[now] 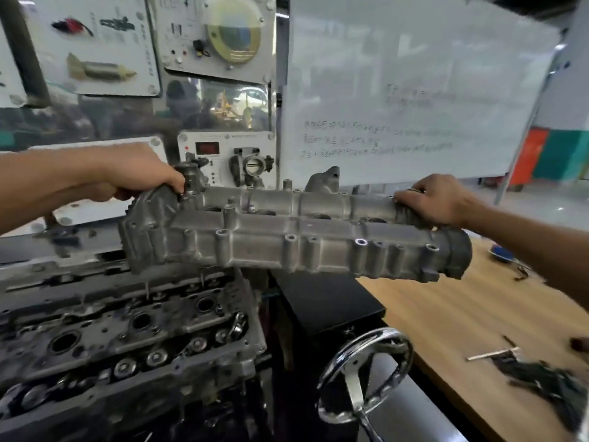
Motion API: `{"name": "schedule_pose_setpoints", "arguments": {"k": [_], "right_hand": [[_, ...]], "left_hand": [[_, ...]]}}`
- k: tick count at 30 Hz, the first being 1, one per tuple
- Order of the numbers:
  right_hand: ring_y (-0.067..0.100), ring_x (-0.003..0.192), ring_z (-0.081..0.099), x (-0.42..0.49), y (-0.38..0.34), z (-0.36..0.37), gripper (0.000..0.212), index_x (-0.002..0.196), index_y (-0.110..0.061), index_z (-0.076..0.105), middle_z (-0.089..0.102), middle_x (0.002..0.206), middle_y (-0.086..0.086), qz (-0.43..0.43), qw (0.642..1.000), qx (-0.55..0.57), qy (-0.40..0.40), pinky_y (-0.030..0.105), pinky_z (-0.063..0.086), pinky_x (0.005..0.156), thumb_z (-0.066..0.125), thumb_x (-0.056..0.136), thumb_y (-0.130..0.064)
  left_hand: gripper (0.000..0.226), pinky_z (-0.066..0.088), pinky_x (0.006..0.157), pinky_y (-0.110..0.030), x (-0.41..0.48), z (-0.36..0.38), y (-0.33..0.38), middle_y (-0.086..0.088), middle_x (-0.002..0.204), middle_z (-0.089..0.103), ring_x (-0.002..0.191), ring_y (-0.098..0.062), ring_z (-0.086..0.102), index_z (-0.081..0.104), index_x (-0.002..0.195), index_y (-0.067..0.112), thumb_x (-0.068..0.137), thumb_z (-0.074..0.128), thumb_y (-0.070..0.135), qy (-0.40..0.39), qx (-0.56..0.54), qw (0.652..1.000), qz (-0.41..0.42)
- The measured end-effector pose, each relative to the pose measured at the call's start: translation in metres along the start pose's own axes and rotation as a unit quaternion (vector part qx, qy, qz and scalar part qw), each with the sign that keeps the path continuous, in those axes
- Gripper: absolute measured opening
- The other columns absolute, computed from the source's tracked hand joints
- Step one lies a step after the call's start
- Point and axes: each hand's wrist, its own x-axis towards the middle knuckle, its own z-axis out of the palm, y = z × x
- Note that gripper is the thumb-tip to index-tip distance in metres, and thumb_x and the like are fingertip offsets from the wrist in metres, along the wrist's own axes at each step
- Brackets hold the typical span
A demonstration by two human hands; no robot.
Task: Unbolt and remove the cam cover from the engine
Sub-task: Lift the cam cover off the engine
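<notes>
Shiny metal makes up the hand wheel [366, 374], the closest thing, just right of the engine [127, 333]. The engine sits low on the left with its top bare, so round holes and bolt heads show. Right of the engine is a wooden table [462, 314] with a small T-shaped tool [492, 354] and a dark heap on it that is too blurry to name.

Above the engine, up in the air and not touching it, is the grey cam cover [287, 237]. The left hand [140, 173] is wrapped tight on its left end. The right hand [436, 199] grips its right end.

I think the bolts are all out and the lifting step is on now. Next the cover needs a safe flat spot, likely the table, and both hands must stay steady.

Far behind the engine stands a whiteboard [414, 90]; its writing is too faint to read
</notes>
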Motion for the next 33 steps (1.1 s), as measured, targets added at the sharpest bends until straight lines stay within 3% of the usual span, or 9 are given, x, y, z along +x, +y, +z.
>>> {"name": "schedule_pose_setpoints", "arguments": {"k": [2,3,6,9,13,18,21,25,33], "right_hand": [[0.030,0.071,0.063,-0.005,0.035,-0.006,0.058,0.072,-0.005,0.070,0.067,0.070,0.015,0.049,0.999,0.011,0.004,0.039,0.052,0.069,0.051,0.093,-0.055],[0.028,0.069,0.062,-0.007,0.053,-0.006,0.056,0.070,-0.008,0.069,0.066,0.068,0.013,0.067,0.998,0.014,0.005,0.038,0.051,0.066,0.050,0.093,-0.056],[0.024,0.066,0.063,-0.015,0.104,-0.003,0.054,0.069,-0.014,0.068,0.066,0.064,0.008,0.137,0.990,0.004,0.020,0.035,0.050,0.059,0.049,0.093,-0.059],[0.021,0.062,0.063,-0.025,0.148,0.013,0.054,0.068,-0.016,0.067,0.066,0.061,0.004,0.205,0.978,-0.011,0.045,0.028,0.043,0.053,0.051,0.092,-0.062],[0.022,0.065,0.064,-0.025,0.194,0.036,0.055,0.073,-0.018,0.066,0.067,0.064,0.003,0.265,0.962,-0.050,0.044,0.038,0.057,0.065,0.047,0.091,-0.066],[0.017,0.064,0.060,-0.013,0.234,0.065,0.051,0.071,-0.022,0.062,0.064,0.064,0.000,0.261,0.960,-0.084,0.049,0.028,0.043,0.053,0.045,0.090,-0.067],[0.021,0.064,0.061,-0.006,0.253,0.094,0.057,0.066,-0.019,0.064,0.063,0.062,0.005,0.270,0.959,-0.085,0.021,0.036,0.053,0.061,0.041,0.089,-0.066],[0.021,0.060,0.060,-0.007,0.274,0.127,0.058,0.064,-0.017,0.064,0.062,0.057,0.006,0.296,0.953,-0.066,0.005,0.032,0.047,0.054,0.044,0.089,-0.065],[0.026,0.066,0.062,-0.002,0.299,0.143,0.050,0.071,-0.015,0.063,0.065,0.064,0.009,0.287,0.957,-0.025,0.015,0.040,0.052,0.060,0.050,0.093,-0.058]], "left_hand": [[0.040,0.056,0.071,-0.042,0.033,0.013,0.046,-0.017,0.091,0.072,0.076,-0.031,0.067,0.072,0.079,0.010,0.078,0.076,0.050,-0.023,0.010,0.999,0.029],[0.040,0.054,0.066,-0.039,0.046,0.022,0.071,-0.014,0.086,0.072,0.073,-0.029,0.066,0.072,0.074,0.012,0.077,0.075,0.052,-0.027,0.006,0.998,0.055],[0.050,0.037,0.053,-0.029,0.070,0.048,0.140,-0.004,0.056,0.062,0.054,-0.023,0.055,0.062,0.046,0.013,0.081,0.071,0.048,-0.047,0.013,0.991,0.125],[0.045,0.033,0.054,-0.030,0.095,0.082,0.197,-0.007,0.059,0.054,0.054,-0.022,0.047,0.054,0.055,0.013,0.084,0.070,0.043,-0.080,0.001,0.984,0.158],[0.040,0.031,0.053,-0.029,0.125,0.141,0.249,-0.007,0.062,0.050,0.053,-0.018,0.041,0.051,0.059,0.013,0.088,0.067,0.037,-0.111,0.012,0.975,0.194],[0.044,0.022,0.047,-0.029,0.149,0.206,0.270,-0.001,0.054,0.037,0.048,-0.015,0.031,0.042,0.055,0.015,0.090,0.064,0.032,-0.152,0.040,0.966,0.205],[0.036,0.026,0.045,-0.027,0.152,0.226,0.276,-0.001,0.057,0.046,0.049,-0.015,0.039,0.048,0.061,0.015,0.088,0.067,0.031,-0.127,0.040,0.971,0.197],[0.033,0.027,0.046,-0.028,0.159,0.240,0.291,-0.002,0.061,0.046,0.052,-0.013,0.041,0.046,0.063,0.015,0.090,0.063,0.025,-0.119,0.042,0.970,0.208],[0.032,0.028,0.046,-0.028,0.184,0.287,0.306,-0.001,0.060,0.043,0.051,-0.014,0.038,0.045,0.065,0.016,0.089,0.064,0.024,-0.124,0.017,0.975,0.185]]}}
